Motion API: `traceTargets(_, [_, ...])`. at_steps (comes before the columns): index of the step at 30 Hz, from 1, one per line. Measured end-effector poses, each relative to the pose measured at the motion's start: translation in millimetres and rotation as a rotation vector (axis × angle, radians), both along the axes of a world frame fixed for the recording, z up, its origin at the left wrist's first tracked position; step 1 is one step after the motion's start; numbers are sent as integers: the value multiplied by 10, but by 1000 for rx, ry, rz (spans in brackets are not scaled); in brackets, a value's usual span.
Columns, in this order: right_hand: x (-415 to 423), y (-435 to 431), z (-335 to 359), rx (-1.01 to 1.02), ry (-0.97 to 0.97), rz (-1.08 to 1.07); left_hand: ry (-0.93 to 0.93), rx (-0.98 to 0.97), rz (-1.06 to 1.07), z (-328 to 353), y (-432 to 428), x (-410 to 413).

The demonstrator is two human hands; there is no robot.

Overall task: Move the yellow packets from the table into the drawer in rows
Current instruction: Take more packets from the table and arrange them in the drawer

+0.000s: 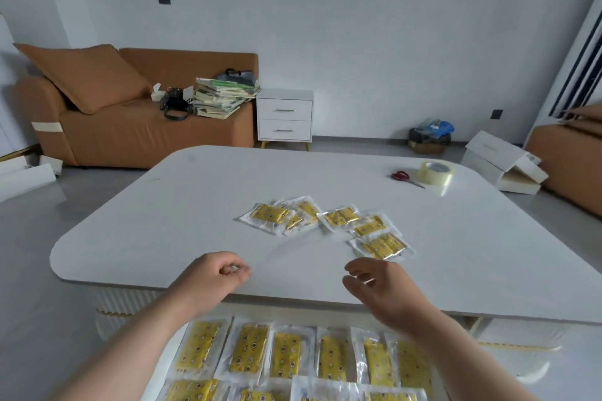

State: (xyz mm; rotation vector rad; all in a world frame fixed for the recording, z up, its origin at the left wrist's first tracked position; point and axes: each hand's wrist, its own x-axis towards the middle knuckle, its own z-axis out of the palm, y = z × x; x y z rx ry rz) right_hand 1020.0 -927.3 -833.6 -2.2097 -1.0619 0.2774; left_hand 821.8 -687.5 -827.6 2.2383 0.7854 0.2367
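1. So, left hand [211, 277] is curled into an empty fist and right hand [382, 286] is loose with fingers apart, both lower-middle.
2. Yellow packets [329, 225] lie scattered mid-frame on the tabletop [163, 221]; more sit in rows in the drawer [164, 368] at the bottom.

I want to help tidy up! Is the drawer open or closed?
Open. The drawer is pulled out below the table edge, and rows of yellow packets show lying inside it.

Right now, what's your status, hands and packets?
Left hand curled, empty; right hand open, empty. Loose packets on table, rows in drawer. Scissors, tape well clear.
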Motion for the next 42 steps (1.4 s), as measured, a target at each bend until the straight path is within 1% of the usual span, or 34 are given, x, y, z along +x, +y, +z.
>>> traceTargets(2, [111,-1,16,14,0,-35,-31,-15,1,-2,-9,131])
traceTargets(4, [242,25,40,8,-8,-70,-13,4,-19,-21,60,290])
traceTargets(7, [498,103,52,-47,-94,-121,8,81,-42,-41,253,592])
traceTargets(10, [813,186,58,-111,-136,-152,14,174,-56,-69,497,972])
traceTargets(16, [1423,305,-146,-291,-194,-125,110,352,-122,-204,916,1645])
traceTargets(21, [1599,407,-408,-466,-211,-28,135,355,-133,-331,1061,1963])
traceTargets(23, [1623,447,-423,-510,-239,-2,151,371,-139,-341,1108,2028])
traceTargets(25, [1637,473,-394,-542,-235,-10,206,355,-158,-373,1171,2040])
traceTargets(29, [1646,446,-301,-609,-148,-52,333,283,-208,-486,1286,1993])
traceTargets(31, [1629,444,-256,-643,-108,-70,365,343,-204,-485,1284,1975])
traceTargets(33, [1623,452,-238,-694,-136,-64,393,444,-206,-444,1247,1974])
traceTargets(35, [1599,463,-218,-753,-177,-68,408,480,-206,-438,1225,1983])
traceTargets(39, [1583,453,-204,-732,-159,-83,419,401,-227,-504,1224,1969])
traceTargets(42, [1558,467,-181,-724,-138,-94,417,441,-210,-499,1229,1979])
